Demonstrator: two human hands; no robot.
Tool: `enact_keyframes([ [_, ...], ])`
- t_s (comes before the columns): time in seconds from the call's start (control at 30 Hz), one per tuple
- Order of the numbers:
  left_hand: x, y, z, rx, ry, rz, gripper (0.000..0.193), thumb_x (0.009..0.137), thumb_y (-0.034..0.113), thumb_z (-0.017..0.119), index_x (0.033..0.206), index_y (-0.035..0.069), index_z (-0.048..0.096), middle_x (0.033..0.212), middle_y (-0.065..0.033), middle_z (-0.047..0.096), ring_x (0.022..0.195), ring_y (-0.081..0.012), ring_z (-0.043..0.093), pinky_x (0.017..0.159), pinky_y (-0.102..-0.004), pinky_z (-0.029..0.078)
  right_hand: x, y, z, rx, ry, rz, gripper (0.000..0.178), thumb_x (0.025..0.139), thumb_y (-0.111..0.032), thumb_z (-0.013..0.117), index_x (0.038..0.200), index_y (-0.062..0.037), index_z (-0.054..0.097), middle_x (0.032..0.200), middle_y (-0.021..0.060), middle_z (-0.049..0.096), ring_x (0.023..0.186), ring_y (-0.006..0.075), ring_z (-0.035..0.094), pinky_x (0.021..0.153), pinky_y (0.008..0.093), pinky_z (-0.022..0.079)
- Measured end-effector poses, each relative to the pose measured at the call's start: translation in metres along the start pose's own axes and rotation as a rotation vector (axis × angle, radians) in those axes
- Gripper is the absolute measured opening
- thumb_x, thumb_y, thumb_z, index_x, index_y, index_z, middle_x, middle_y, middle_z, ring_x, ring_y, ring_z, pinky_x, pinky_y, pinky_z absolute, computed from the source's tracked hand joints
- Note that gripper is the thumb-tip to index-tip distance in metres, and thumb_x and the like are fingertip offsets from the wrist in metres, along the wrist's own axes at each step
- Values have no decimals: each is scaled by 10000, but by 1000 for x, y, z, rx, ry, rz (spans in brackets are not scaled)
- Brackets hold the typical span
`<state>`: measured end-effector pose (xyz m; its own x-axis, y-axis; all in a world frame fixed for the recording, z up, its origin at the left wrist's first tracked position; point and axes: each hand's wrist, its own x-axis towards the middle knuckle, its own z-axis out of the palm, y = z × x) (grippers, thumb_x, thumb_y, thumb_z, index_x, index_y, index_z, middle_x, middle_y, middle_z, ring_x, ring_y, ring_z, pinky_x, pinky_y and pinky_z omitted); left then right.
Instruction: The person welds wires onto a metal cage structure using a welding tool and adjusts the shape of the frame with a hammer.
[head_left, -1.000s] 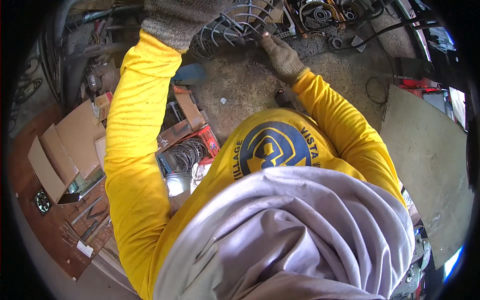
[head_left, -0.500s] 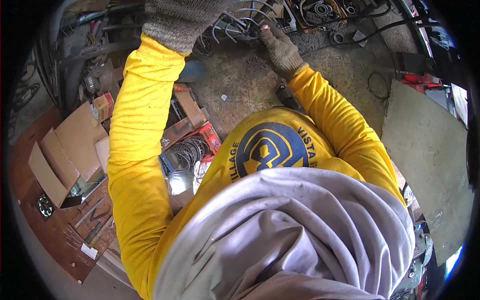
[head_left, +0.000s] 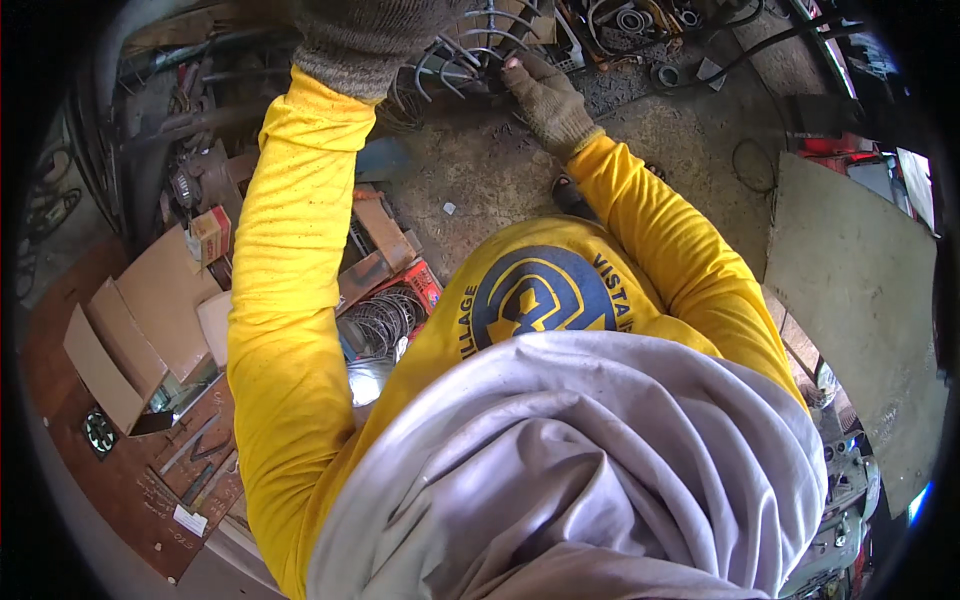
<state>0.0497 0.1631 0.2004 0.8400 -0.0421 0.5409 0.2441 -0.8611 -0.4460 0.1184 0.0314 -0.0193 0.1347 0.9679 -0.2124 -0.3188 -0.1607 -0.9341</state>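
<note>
My brown-knit-gloved right grip pinches grey cage of curved metal rods above stained concrete floor; my grey-brown-gloved left grip beside cage, fingers out of view, cannot tell whether closed.

The right hand and the left hand are a bit closer together now. A dark shoe tip peeks out past the right sleeve. The cardboard box sits lower in view.
</note>
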Motion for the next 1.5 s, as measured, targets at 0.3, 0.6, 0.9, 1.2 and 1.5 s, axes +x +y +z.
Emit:
enact_keyframes([
  [0.3, 5, 7, -3, 33, 48, -26, 244, 825, 123, 739, 1068, 111, 718, 612, -52, 609, 474, -223, 591, 444, -349, 489, 5, 12, 8, -255, 290, -308, 467, 906, -459, 694, 1108, -39, 673, 979, 178, 711, 938, 380, 680, 821, 425, 527],
  [0.6, 7, 9, -3, 61, -3, -16, 289, 823, 193, 760, 1099, 114, 725, 577, -45, 588, 477, -241, 600, 455, -362, 496, 11, 23, 6, -508, 424, -498, 412, 953, -409, 650, 1206, -84, 648, 978, 165, 714, 919, 385, 694, 789, 426, 543],
  [0.9, 15, 16, 10, 37, -44, 18, 239, 855, 241, 741, 1066, 131, 755, 577, -24, 608, 469, -219, 586, 447, -361, 489, 11, 32, -4, -462, 401, -494, 445, 938, -424, 626, 1219, -79, 624, 1008, 204, 695, 945, 447, 660, 802, 488, 530],
  [1.2, -10, 7, 11, 53, 71, -10, 226, 838, 291, 812, 1036, 201, 753, 676, -41, 654, 478, -256, 578, 461, -360, 476, -44, 19, -56, -612, -85, -265, 594, 928, -558, 621, 1219, -42, 664, 1140, 237, 687, 1051, 436, 654, 908, 451, 520],
  [1.5, -26, 4, -11, 77, -93, -248, 248, 874, 220, 773, 1094, 123, 713, 638, -98, 596, 526, -302, 569, 497, -420, 467, -39, -102, -204, -477, 917, -391, 393, 927, -368, 700, 1120, -26, 699, 1025, 166, 724, 932, 270, 703, 842, 379, 536],
])
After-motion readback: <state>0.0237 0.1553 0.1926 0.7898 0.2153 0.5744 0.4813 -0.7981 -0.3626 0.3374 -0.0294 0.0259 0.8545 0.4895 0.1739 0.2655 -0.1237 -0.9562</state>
